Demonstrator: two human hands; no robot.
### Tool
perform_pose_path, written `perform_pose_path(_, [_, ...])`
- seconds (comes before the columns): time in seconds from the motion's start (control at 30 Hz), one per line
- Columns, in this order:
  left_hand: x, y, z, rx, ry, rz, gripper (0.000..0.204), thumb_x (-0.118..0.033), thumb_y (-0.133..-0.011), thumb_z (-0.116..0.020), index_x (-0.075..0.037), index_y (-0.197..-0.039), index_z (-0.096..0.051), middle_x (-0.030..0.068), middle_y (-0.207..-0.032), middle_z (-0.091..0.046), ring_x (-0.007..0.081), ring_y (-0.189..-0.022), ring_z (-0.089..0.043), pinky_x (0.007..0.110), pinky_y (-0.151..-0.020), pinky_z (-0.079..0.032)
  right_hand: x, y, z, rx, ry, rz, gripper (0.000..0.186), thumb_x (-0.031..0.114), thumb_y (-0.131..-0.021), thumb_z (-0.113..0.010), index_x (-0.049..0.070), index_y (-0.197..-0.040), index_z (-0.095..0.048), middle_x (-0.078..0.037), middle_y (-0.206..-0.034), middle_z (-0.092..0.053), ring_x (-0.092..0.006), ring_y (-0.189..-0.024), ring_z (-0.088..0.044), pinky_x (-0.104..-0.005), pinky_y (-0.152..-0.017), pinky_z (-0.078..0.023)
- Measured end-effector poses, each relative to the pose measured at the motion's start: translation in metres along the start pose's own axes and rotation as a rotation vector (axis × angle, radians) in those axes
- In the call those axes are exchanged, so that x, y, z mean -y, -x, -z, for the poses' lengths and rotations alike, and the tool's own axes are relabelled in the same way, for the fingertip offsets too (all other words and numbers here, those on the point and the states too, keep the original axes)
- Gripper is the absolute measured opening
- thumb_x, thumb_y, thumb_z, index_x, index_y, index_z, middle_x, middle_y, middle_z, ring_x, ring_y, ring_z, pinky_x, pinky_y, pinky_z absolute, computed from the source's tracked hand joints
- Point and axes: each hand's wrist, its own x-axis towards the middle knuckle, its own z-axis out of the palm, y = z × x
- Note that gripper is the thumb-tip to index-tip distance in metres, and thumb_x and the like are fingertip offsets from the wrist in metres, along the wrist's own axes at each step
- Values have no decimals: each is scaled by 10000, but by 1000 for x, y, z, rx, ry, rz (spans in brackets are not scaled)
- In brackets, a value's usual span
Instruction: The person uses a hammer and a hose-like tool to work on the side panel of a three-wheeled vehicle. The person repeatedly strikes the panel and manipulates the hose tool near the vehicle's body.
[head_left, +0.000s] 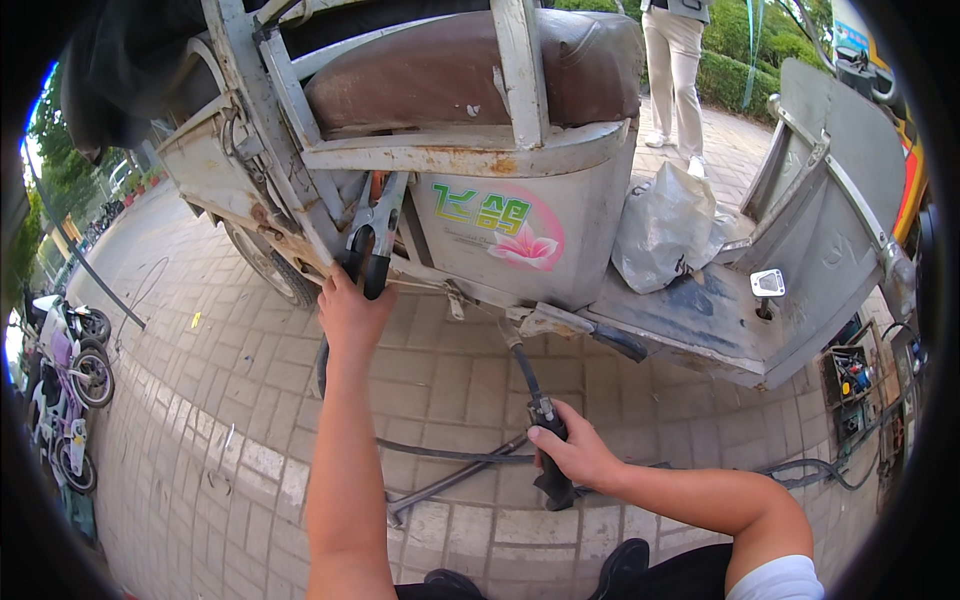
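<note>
A grey, rust-marked three-wheeled vehicle (395,155) fills the upper middle. My left hand (355,312) is closed round the black grips of a silver clamp (377,222), whose jaws meet the vehicle's frame below the seat. A dark cable hangs beneath that hand. Lower right of it, my right hand (578,447) grips the black handle of a welding torch (543,410). The torch's neck points up and left, its nozzle close under the vehicle's lower edge; whether the tip touches metal I cannot tell. A bright flower sticker decorates the side panel (585,240).
A long metal bar (455,485) and a black cable (440,453) lie on the paving. The footboard (690,310) bears a plastic bag (665,235). At right is a tool box (850,375); bicycles (75,370) stand left. Behind the vehicle a person (675,75) stands.
</note>
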Motion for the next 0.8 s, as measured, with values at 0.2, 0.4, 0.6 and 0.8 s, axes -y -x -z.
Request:
perform_pose_path(0.2, [-4, 0, 0, -12, 21, -14, 978, -454, -738, -778, 49, -1454, -342, 276, -1363, -506, 456, -1243, -485, 532, -1033, -414, -21, 3, -7, -16, 96, 144, 703, 287, -925, -709, -29, -1454, -371, -124, -1138, -585, -181, -999, -595, -319, -876, -495])
perform_pose_path(0.4, [-11, 13, -3, -283, 173, -434, 609, -250, -803, -757, 27, -1297, -532, 252, -1246, -564, 445, -1187, -492, 505, -1028, -390, -48, 0, -9, 0, 140, 111, 862, 308, -898, -758, -32, -1515, -262, -225, -1355, -521, -226, -1190, -564, -348, -1003, -469])
perform_pose_path(0.6, [-29, 101, -1, 546, 496, -339, 409, -216, -872, -719, 24, -1196, -654, 157, -1161, -675, 269, -1102, -636, 391, -978, -476, -57, -14, -33, -128, 11, 64, 749, 382, -839, -772, -64, -1366, -483, -236, -1225, -621, -312, -1156, -601, -383, -1007, -463])
perform_pose_path(0.8, [19, 205, -26, 1342, 649, -30, 794, -283, -854, -798, 3, -1464, -378, 121, -1404, -512, 205, -1278, -497, 368, -1093, -403, -56, -8, -30, -164, -200, -23, 416, 287, -844, -767, -44, -1072, -659, -134, -980, -713, -188, -880, -656, -357, -813, -531])
